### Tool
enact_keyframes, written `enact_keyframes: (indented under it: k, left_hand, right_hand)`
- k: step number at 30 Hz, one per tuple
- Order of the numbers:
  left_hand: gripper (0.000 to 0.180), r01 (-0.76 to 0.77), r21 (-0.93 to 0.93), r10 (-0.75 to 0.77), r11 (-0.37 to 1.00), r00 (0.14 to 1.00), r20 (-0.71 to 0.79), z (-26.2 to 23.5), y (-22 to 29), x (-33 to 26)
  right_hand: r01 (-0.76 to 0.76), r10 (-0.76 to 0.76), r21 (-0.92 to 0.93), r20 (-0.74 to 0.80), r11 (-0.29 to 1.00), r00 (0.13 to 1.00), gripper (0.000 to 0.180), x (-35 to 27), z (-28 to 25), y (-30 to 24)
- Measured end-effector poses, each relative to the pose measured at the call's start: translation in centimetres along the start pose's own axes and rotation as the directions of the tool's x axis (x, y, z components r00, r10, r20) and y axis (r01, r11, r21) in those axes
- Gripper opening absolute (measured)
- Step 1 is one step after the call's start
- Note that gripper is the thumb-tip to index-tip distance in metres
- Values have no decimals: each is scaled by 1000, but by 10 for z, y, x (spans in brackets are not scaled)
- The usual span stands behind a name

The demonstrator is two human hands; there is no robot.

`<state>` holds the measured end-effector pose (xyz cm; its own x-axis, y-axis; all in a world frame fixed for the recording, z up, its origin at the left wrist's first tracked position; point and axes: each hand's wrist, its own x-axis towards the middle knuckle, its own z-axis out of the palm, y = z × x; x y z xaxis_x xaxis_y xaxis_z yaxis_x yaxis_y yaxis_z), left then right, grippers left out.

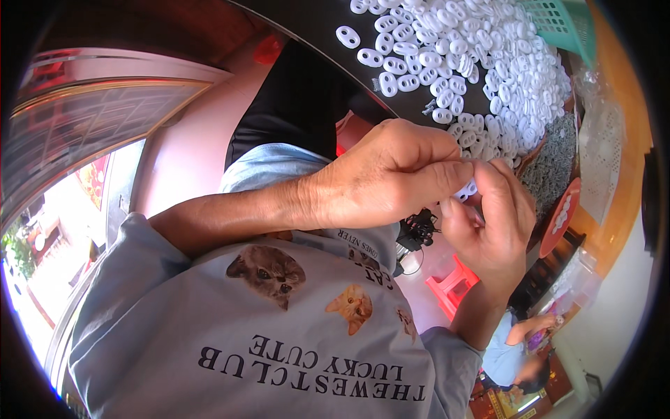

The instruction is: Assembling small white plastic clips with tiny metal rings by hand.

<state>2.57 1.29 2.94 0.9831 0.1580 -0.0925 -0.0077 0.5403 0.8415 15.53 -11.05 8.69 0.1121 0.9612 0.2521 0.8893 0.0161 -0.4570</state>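
In front of my chest, both hands meet around a small white oval plastic piece (467, 190) with round holes, which looks like a cord lock part. My left hand (391, 171) is closed, its thumb and finger pinching the piece from the left. From the right, my right hand (497, 216) grips it too, fingers curled and thumb pressed up against it. Most of the piece is covered by fingertips. Just beyond my hands, a large heap of similar white two-hole ovals (457, 45) spreads over the dark tabletop (317, 31).
A heap of small grey springs (556, 157) lies right of the white pieces. A red round dish (560, 218) holds several white parts. At the far right stands a green basket (590, 35). A red stool (453, 285) is below, and another person (506, 353) sits at lower right.
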Motion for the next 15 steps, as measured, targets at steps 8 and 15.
enact_keyframes:
  k: [8,15]
  left_hand:
    - [26,-37,99,38,994,999,0,0,-1,0]
    - [24,-1,57,0,998,1000,12,-3,-2,-2]
  right_hand:
    - [-57,57,10,10,998,998,31,-7,2,2]
    - [-11,11,16,7,1000,1000,26,-4,6,1]
